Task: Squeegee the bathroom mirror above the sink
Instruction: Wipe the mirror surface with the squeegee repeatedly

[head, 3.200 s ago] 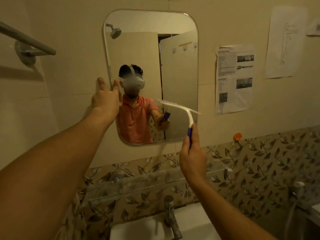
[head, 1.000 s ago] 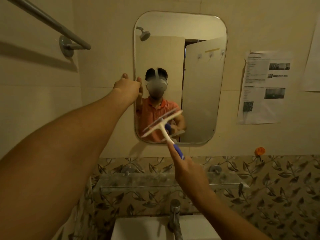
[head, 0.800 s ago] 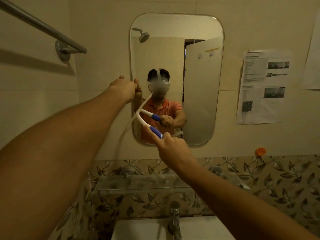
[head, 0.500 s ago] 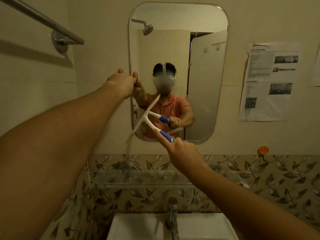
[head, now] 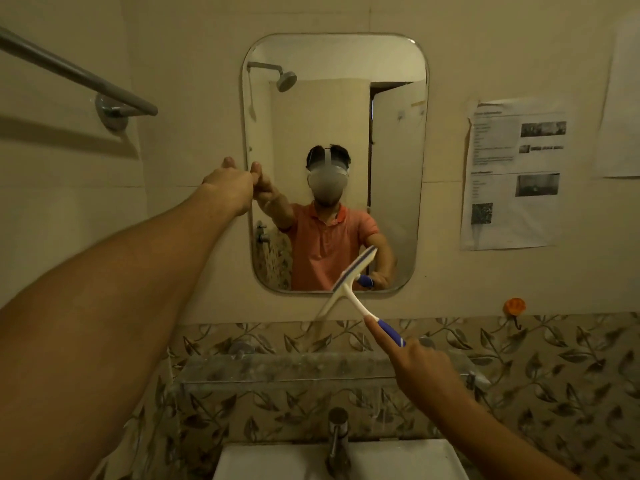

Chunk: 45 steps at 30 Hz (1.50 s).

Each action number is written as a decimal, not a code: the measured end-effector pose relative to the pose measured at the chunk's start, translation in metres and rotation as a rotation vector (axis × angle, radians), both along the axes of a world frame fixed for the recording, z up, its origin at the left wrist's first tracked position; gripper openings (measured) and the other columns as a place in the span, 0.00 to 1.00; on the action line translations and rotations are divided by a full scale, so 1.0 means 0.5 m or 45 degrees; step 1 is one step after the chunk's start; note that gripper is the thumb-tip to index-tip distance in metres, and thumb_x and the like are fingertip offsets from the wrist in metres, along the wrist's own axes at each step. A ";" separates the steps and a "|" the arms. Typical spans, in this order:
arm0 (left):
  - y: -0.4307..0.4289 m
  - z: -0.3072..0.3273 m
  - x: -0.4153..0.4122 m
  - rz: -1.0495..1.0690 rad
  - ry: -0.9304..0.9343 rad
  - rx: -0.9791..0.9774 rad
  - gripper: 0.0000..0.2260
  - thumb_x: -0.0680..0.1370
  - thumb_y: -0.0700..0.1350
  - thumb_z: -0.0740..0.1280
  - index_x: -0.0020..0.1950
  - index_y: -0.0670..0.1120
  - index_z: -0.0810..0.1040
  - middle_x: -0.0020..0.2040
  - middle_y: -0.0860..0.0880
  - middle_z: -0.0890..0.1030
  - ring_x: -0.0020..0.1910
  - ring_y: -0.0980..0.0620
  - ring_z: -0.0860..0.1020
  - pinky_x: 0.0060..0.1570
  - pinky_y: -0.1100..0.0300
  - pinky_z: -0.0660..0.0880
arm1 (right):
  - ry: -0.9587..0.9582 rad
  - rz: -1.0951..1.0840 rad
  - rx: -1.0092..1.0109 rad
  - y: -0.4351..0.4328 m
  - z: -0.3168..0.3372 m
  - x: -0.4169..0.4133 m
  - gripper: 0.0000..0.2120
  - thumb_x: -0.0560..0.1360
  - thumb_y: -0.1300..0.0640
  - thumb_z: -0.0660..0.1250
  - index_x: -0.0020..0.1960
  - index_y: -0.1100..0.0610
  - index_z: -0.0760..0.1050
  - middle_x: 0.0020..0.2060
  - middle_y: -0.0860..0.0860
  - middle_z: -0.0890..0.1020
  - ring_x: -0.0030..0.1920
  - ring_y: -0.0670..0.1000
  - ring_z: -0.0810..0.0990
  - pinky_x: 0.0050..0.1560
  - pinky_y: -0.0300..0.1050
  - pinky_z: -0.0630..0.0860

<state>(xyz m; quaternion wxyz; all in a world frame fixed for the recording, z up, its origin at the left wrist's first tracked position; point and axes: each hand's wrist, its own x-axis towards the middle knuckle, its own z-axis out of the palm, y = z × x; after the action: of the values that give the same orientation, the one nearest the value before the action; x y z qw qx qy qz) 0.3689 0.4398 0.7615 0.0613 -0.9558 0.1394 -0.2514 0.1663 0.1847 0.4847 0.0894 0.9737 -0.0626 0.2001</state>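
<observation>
A grey metal towel bar is jutting from the beige wall's upper left corner. A printed white paper sheet is hanging near its right edge, above a small orange hook. A band of leaf-patterned tiles is running along the wall's lower edge behind a dusty clear glass shelf, with a chrome tap standing below.

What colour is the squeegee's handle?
Blue. The squeegee handle shows best in the head view, just above the fingers holding it.

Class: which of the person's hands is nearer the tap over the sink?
Right. The right hand, gripping the squeegee, is above and right of the tap; the left hand is far up at the left edge of the mirror.
</observation>
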 end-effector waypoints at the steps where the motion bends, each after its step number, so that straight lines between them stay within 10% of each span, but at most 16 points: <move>1: 0.001 -0.002 0.003 -0.007 0.003 -0.002 0.35 0.79 0.36 0.64 0.81 0.56 0.53 0.72 0.37 0.58 0.61 0.36 0.73 0.57 0.44 0.77 | -0.002 -0.003 0.019 -0.001 -0.003 -0.007 0.54 0.83 0.57 0.62 0.62 0.37 0.09 0.52 0.56 0.79 0.37 0.48 0.77 0.43 0.42 0.81; 6: 0.006 -0.008 0.023 -0.015 0.008 0.006 0.39 0.80 0.35 0.63 0.81 0.59 0.47 0.80 0.35 0.45 0.69 0.32 0.69 0.63 0.41 0.75 | -0.349 0.152 0.026 0.020 0.063 0.003 0.60 0.72 0.54 0.77 0.80 0.42 0.30 0.34 0.51 0.78 0.23 0.44 0.66 0.24 0.33 0.65; 12: 0.011 0.018 0.027 -0.022 0.082 0.028 0.37 0.81 0.35 0.59 0.81 0.61 0.44 0.81 0.36 0.44 0.73 0.33 0.65 0.67 0.41 0.72 | -0.462 0.296 -0.073 0.123 0.276 0.089 0.43 0.82 0.56 0.66 0.80 0.44 0.36 0.45 0.53 0.76 0.31 0.46 0.70 0.32 0.39 0.70; 18: 0.006 0.020 0.027 -0.018 0.058 0.018 0.32 0.82 0.38 0.60 0.81 0.57 0.52 0.76 0.37 0.57 0.67 0.36 0.71 0.63 0.45 0.73 | -0.434 0.278 -0.177 0.181 0.327 0.167 0.47 0.82 0.59 0.63 0.76 0.41 0.26 0.38 0.51 0.68 0.27 0.44 0.67 0.26 0.40 0.70; 29: 0.002 0.014 -0.009 -0.027 0.040 -0.010 0.35 0.81 0.34 0.61 0.82 0.55 0.51 0.78 0.35 0.54 0.70 0.35 0.68 0.64 0.46 0.72 | -0.293 0.101 -0.057 0.037 0.155 0.081 0.46 0.83 0.56 0.61 0.73 0.41 0.21 0.45 0.54 0.75 0.35 0.49 0.75 0.40 0.42 0.81; 37: 0.003 0.008 -0.012 -0.048 0.055 -0.046 0.36 0.81 0.34 0.61 0.82 0.57 0.49 0.78 0.35 0.53 0.70 0.34 0.68 0.63 0.44 0.73 | -0.090 -0.082 0.077 0.016 0.021 -0.008 0.55 0.83 0.55 0.61 0.60 0.40 0.07 0.44 0.50 0.76 0.33 0.47 0.73 0.36 0.37 0.70; 42: 0.003 0.009 -0.008 -0.032 0.080 -0.049 0.37 0.80 0.33 0.60 0.82 0.58 0.48 0.79 0.35 0.51 0.72 0.35 0.67 0.65 0.44 0.72 | -0.538 0.114 0.229 0.043 0.102 0.008 0.52 0.75 0.55 0.74 0.83 0.46 0.39 0.29 0.45 0.70 0.21 0.43 0.59 0.24 0.29 0.50; 45: 0.005 0.010 -0.011 -0.037 0.094 -0.069 0.38 0.81 0.33 0.59 0.82 0.59 0.45 0.80 0.36 0.47 0.73 0.34 0.65 0.66 0.43 0.71 | -0.728 0.254 0.302 0.095 0.254 0.039 0.38 0.85 0.50 0.59 0.80 0.36 0.33 0.37 0.44 0.73 0.24 0.41 0.66 0.22 0.33 0.63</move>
<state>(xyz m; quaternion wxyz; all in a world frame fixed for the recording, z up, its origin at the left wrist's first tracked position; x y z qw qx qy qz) 0.3632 0.4425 0.7666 0.0266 -0.9636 0.1485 -0.2205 0.1857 0.2320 0.6117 -0.0660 0.8831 -0.0122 0.4644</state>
